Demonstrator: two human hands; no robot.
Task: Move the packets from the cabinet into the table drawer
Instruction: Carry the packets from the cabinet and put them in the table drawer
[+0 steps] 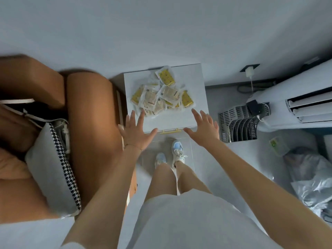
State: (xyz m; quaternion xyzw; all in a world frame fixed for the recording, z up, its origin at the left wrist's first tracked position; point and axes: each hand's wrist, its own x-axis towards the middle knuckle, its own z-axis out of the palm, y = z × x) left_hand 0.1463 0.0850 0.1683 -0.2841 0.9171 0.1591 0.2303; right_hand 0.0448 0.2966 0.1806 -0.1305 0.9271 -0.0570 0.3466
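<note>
A loose pile of several yellow and clear packets [162, 94] lies on top of a small white cabinet [195, 115] that stands against the wall. A yellow handle [170, 130] shows on its front edge, below the top. My left hand [137, 131] hovers at the cabinet's front left corner, fingers spread, its fingertips close to the nearest packets. At the front right corner my right hand [203, 127] is also spread flat and holds nothing. Neither hand touches a packet.
A brown sofa [86, 123] with a grey houndstooth-edged cushion [52, 169] stands left of the cabinet. A white floor air conditioner [294, 105] with a dark grille and cables is at the right. A crumpled silver bag [312, 180] lies on the floor. My feet stand before the cabinet.
</note>
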